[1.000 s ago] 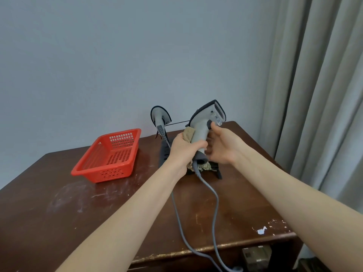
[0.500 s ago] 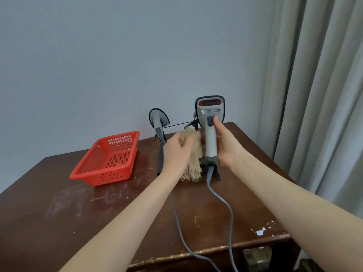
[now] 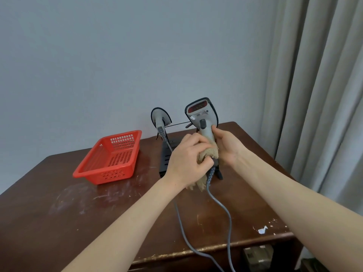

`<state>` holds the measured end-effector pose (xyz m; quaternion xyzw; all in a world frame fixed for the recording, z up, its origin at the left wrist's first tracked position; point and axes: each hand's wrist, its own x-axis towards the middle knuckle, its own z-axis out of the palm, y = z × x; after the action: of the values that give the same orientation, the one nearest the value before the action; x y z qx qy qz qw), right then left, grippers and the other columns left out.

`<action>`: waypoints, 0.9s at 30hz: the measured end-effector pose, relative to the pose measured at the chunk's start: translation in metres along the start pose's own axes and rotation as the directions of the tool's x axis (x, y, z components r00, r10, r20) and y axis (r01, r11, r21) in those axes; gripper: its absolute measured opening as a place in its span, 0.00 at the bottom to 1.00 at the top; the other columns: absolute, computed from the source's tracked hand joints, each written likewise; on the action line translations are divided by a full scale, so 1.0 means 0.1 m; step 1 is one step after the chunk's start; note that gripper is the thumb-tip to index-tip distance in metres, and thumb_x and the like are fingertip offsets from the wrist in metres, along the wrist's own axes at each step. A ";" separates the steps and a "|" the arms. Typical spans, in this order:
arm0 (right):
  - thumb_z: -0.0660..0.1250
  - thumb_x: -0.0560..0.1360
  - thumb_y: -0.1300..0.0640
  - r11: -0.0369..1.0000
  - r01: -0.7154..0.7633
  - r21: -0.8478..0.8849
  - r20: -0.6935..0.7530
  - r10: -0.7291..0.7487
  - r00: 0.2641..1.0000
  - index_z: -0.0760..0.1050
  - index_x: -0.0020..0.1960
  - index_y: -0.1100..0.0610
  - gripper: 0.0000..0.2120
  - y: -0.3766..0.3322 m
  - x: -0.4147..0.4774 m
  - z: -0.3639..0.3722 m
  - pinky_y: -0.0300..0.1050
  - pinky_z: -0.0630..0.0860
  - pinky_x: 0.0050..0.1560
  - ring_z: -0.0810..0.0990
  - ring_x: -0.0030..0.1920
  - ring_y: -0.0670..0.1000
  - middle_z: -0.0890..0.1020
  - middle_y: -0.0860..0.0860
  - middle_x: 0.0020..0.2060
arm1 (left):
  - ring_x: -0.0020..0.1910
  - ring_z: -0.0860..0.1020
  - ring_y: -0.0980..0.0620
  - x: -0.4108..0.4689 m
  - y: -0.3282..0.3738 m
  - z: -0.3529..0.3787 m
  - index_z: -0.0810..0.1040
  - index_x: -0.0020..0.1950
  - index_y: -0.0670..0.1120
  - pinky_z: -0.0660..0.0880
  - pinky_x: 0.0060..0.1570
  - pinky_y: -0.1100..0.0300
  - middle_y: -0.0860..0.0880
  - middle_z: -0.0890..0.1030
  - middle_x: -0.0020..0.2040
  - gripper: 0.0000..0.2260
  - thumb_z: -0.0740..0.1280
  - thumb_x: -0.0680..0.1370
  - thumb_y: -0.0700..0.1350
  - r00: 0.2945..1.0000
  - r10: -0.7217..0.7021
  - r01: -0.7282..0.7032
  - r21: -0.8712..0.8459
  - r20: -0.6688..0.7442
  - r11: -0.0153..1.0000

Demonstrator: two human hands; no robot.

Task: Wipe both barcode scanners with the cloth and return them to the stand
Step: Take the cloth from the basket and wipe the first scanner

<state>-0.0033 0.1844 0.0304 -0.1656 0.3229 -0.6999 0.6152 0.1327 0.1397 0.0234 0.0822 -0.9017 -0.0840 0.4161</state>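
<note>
1. Two barcode scanners were in view, and the one being cleaned, the held scanner (image 3: 202,114), stood upright in the air above the back of the table (image 3: 59,216), its red window facing the camera.
2. Half a second before, the cloth (image 3: 211,153) was off to the left of the handle. It had since been brought back and folded round the lower handle, just above where the grey cable (image 3: 222,205) leaves it.
3. Judging from that, the wipe had moved down to the butt of the handle, so this scanner looked close to done but was not yet back in place.
4. The held scanner was pale grey with a black hood and a dark trigger. The cloth was tan and fluffy, with its loose end hanging below the fist.
5. The left hand (image 3: 186,161) had its fingers curled tight round the cloth and pressed it to the handle.
6. The right hand (image 3: 228,149) gripped the handle from the other side, thumb up near the trigger.
7. The second scanner (image 3: 159,118) sat in the black stand (image 3: 166,161) just behind the hands.
8. A red basket (image 3: 110,160) lay to the left, well apart from them.
</note>
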 end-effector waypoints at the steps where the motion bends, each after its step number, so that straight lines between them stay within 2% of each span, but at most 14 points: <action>1: 0.54 0.82 0.47 1.000 -0.003 -0.002 -0.002 0.003 1.000 0.76 0.56 0.61 0.20 0.00 0.00 0.00 0.45 0.82 0.36 0.84 0.39 0.53 0.82 0.56 0.43 | 0.48 0.73 0.51 0.03 0.00 -0.01 0.83 0.47 0.44 0.75 0.43 0.57 0.52 0.78 0.46 0.15 0.60 0.69 0.46 1.000 0.010 -0.011 0.025 0.029 1.000; 6: 0.55 0.80 0.58 0.996 -0.036 0.081 0.075 0.030 0.997 0.74 0.62 0.63 0.15 0.05 0.02 0.05 0.49 0.82 0.42 0.84 0.44 0.57 0.82 0.60 0.47 | 0.51 0.68 0.53 0.27 -0.14 -0.05 0.82 0.54 0.45 0.75 0.47 0.56 0.51 0.77 0.50 0.17 0.58 0.72 0.47 0.998 -0.038 0.028 0.172 0.056 0.985; 9: 0.56 0.81 0.54 0.997 -0.043 0.060 0.047 0.040 0.998 0.75 0.59 0.63 0.16 0.02 0.02 0.03 0.49 0.83 0.42 0.84 0.42 0.56 0.83 0.59 0.46 | 0.50 0.70 0.50 0.19 -0.09 -0.04 0.82 0.54 0.45 0.69 0.52 0.62 0.50 0.76 0.48 0.18 0.57 0.72 0.47 0.994 -0.059 0.052 0.076 0.089 0.996; 13: 0.57 0.81 0.50 0.995 -0.041 -0.090 -0.051 0.036 0.998 0.77 0.53 0.62 0.17 0.00 0.02 -0.03 0.45 0.81 0.34 0.85 0.37 0.54 0.83 0.57 0.42 | 0.46 0.72 0.53 0.00 0.03 -0.02 0.85 0.46 0.47 0.68 0.48 0.67 0.58 0.74 0.41 0.14 0.60 0.70 0.43 0.977 -0.123 0.148 -0.139 0.173 0.979; 16: 0.57 0.81 0.50 0.995 -0.067 -0.078 -0.060 0.062 0.996 0.77 0.54 0.63 0.17 0.03 0.01 -0.04 0.46 0.82 0.34 0.85 0.38 0.55 0.84 0.58 0.42 | 0.47 0.73 0.54 0.03 -0.04 -0.04 0.84 0.47 0.45 0.68 0.49 0.68 0.58 0.75 0.42 0.12 0.63 0.70 0.40 0.978 -0.095 0.115 -0.100 0.188 0.988; 17: 0.58 0.81 0.51 0.996 -0.071 -0.049 -0.055 0.068 0.996 0.77 0.57 0.63 0.17 0.04 0.02 -0.03 0.48 0.83 0.38 0.85 0.40 0.55 0.83 0.58 0.44 | 0.48 0.73 0.53 0.06 -0.09 -0.04 0.84 0.49 0.45 0.68 0.49 0.67 0.55 0.76 0.44 0.12 0.63 0.71 0.40 0.981 -0.089 0.101 -0.061 0.175 0.993; 19: 0.59 0.80 0.53 0.998 -0.061 0.011 -0.040 0.062 0.997 0.73 0.66 0.64 0.19 0.04 0.06 -0.01 0.50 0.81 0.51 0.82 0.48 0.55 0.81 0.57 0.52 | 0.51 0.73 0.52 0.15 -0.14 -0.05 0.83 0.53 0.45 0.67 0.52 0.69 0.52 0.78 0.48 0.13 0.65 0.72 0.39 0.984 -0.131 0.133 -0.010 0.120 0.991; 21: 0.59 0.80 0.55 0.999 -0.043 0.018 -0.041 0.043 0.998 0.72 0.67 0.63 0.19 0.02 0.07 -0.01 0.50 0.77 0.57 0.80 0.52 0.55 0.79 0.57 0.54 | 0.53 0.73 0.52 0.19 -0.13 -0.02 0.82 0.56 0.46 0.66 0.53 0.69 0.52 0.79 0.50 0.14 0.66 0.72 0.38 0.984 -0.164 0.164 0.005 0.073 0.986; 23: 0.60 0.80 0.53 0.998 -0.051 -0.026 -0.041 0.050 0.998 0.76 0.59 0.63 0.16 -0.01 0.07 -0.03 0.48 0.79 0.52 0.82 0.46 0.54 0.81 0.57 0.48 | 0.51 0.73 0.52 0.16 -0.05 0.01 0.83 0.54 0.47 0.67 0.52 0.66 0.52 0.80 0.49 0.14 0.65 0.71 0.39 0.986 -0.143 0.142 0.019 0.085 0.990; 25: 0.62 0.79 0.53 0.993 -0.024 -0.113 -0.101 0.013 0.995 0.77 0.51 0.62 0.12 -0.04 0.07 -0.05 0.45 0.80 0.43 0.81 0.40 0.53 0.81 0.55 0.42 | 0.47 0.71 0.52 0.06 0.05 0.05 0.83 0.48 0.50 0.67 0.49 0.65 0.53 0.81 0.45 0.13 0.61 0.70 0.44 0.981 -0.072 0.069 0.026 0.181 0.997; 27: 0.64 0.78 0.54 0.985 0.006 -0.173 -0.140 -0.030 0.990 0.76 0.50 0.61 0.10 -0.05 0.08 -0.09 0.46 0.78 0.42 0.80 0.39 0.53 0.80 0.55 0.41 | 0.46 0.69 0.53 0.00 0.08 0.08 0.83 0.47 0.50 0.67 0.48 0.65 0.53 0.81 0.43 0.15 0.58 0.69 0.48 0.964 -0.027 0.023 0.018 0.265 1.000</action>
<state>-0.0142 0.1791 0.0255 -0.1705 0.4237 -0.6850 0.5676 0.1262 0.1480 0.0205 0.0849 -0.9488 -0.0927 0.2899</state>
